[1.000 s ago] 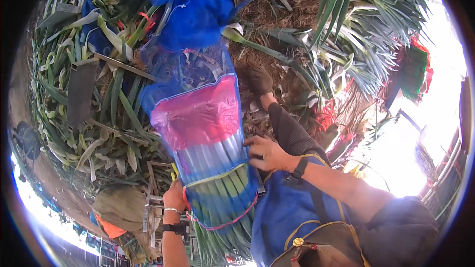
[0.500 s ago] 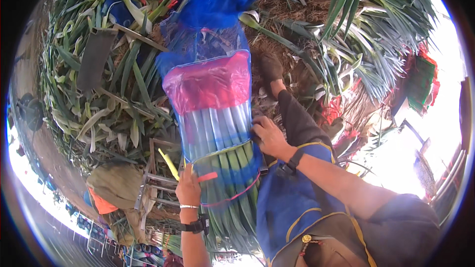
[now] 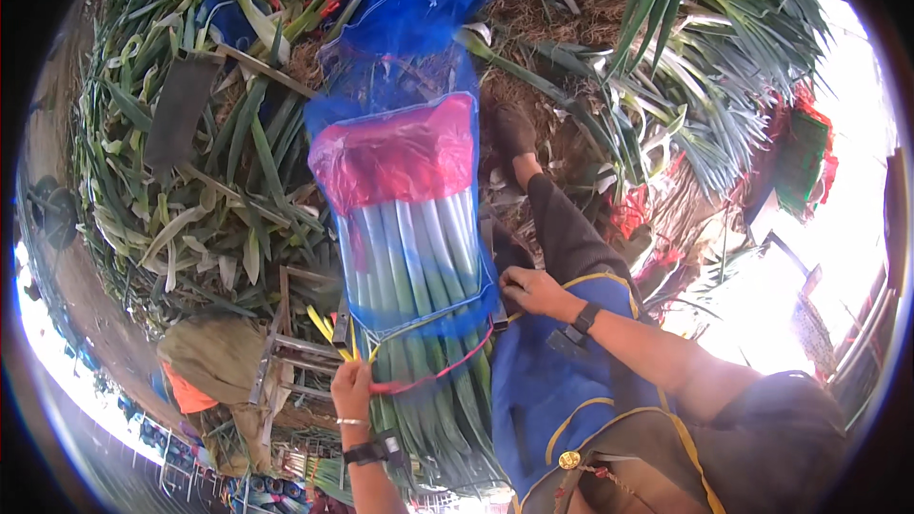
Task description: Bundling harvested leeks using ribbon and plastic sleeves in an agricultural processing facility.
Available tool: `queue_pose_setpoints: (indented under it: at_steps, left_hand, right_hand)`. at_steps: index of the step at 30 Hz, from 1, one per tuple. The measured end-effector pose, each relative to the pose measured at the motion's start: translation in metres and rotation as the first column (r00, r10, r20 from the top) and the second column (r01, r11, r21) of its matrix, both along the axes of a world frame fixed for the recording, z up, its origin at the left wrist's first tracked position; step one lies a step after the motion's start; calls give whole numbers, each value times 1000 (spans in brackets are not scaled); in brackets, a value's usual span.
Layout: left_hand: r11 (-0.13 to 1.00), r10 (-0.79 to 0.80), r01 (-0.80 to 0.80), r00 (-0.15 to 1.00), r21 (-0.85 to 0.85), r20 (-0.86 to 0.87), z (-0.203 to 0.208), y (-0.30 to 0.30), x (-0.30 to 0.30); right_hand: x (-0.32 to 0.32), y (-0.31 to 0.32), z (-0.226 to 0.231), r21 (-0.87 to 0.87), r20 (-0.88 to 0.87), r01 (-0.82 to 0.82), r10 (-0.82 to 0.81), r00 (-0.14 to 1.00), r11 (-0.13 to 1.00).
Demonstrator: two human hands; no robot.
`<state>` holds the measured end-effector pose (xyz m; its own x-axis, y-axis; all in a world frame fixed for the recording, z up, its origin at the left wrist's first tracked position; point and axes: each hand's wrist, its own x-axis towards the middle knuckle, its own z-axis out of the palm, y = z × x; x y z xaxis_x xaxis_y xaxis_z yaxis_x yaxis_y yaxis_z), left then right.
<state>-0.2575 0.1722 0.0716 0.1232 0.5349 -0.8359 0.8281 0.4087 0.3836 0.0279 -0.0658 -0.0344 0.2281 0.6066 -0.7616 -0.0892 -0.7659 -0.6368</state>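
Observation:
A long bundle of leeks (image 3: 414, 257) lies in front of me, white stalks away from me and green leaves toward me. Pink plastic film (image 3: 395, 157) wraps its far end. A blue mesh bag (image 3: 400, 86) covers the far part, its hem crossing the green leaves. My left hand (image 3: 352, 390) is closed in a pinch at the bundle's left side, where yellow strands of the bag's edge run into the fingers. Beside it, a pink tie (image 3: 419, 385) circles the leaves. My right hand (image 3: 535, 293) is closed at the bag's right edge; its fingertips are partly hidden.
Loose leek leaves (image 3: 209, 200) pile up on the left. More leeks (image 3: 705, 67) are heaped at the far right. A metal frame (image 3: 295, 352) stands beside the bundle, near a brown cloth with an orange patch (image 3: 214, 362). A blue apron (image 3: 562, 371) covers my lap.
Both hands have moved toward me, the left also slightly outward. The mesh bag's hem has slid farther down over the green leaves, and the pink film shows less creased over the stalks.

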Motion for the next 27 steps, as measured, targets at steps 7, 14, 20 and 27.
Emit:
queue_pose_setpoints:
  at_steps: [7,14,20,27]
  left_hand:
    - [803,481,-534,842,-262,-243,45,8,-104]
    - [461,-479,828,-71,-319,-875,-64,109,-85]
    - [842,-340,385,923,377,-181,-172,166,147]
    - [998,37,-39,998,48,47,-229,155,145]
  right_hand:
    - [59,86,-71,-121,-212,654,-663,718,747]
    - [92,115,-125,-246,-248,642,-688,682,726]
    - [96,112,-121,-212,-296,644,-677,674,735]
    - [88,115,-132,-89,-129,572,-579,805,815]
